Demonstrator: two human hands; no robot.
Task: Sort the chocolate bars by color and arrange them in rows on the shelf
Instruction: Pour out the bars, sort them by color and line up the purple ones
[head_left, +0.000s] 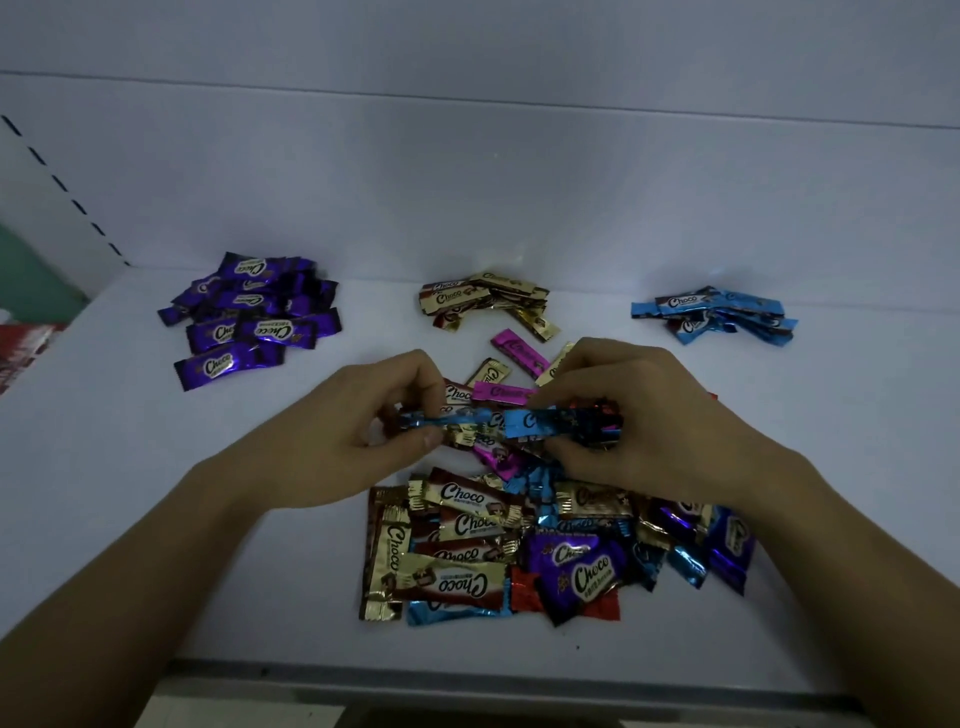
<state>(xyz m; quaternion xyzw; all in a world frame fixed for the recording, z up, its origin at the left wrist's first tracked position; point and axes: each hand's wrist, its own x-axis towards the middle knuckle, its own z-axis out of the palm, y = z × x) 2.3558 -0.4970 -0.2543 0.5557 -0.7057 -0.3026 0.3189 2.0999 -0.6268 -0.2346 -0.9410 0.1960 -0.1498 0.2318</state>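
Our fingers (415, 440) pinch a blue chocolate bar (524, 420) at both ends, left hand (358, 431) and right hand (639, 415) curled round it. Its right end is dark and hard to make out. Below lies the mixed heap (519, 545) on the shelf (156, 467). Behind are the purple pile (254, 317), gold pile (488, 299) and blue pile (717, 314).
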